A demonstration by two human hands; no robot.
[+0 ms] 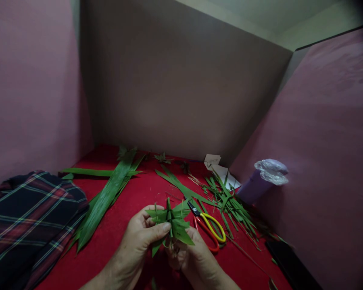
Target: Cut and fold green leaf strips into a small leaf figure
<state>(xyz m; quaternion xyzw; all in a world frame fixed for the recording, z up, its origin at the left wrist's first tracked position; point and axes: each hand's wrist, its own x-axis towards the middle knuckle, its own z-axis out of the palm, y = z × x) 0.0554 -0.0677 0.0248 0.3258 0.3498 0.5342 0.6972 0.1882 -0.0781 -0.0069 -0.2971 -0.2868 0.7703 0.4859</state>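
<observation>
Both my hands hold a small folded figure of green leaf strips [172,222] just above a red cloth surface [139,193]. My left hand [139,241] pinches it from the left, thumb pressed on its middle. My right hand [193,257] grips it from below and the right, fingers curled and partly hidden behind the leaves. Pointed leaf tips stick out on all sides of the figure.
Scissors with yellow and red handles [208,227] lie just right of my hands. Long green leaves [109,193] lie at left, cut strips [230,201] at right. A plaid cloth [27,225], a purple container with plastic wrap [260,181], paper scraps [213,161] and a dark flat object [290,262] ring the surface.
</observation>
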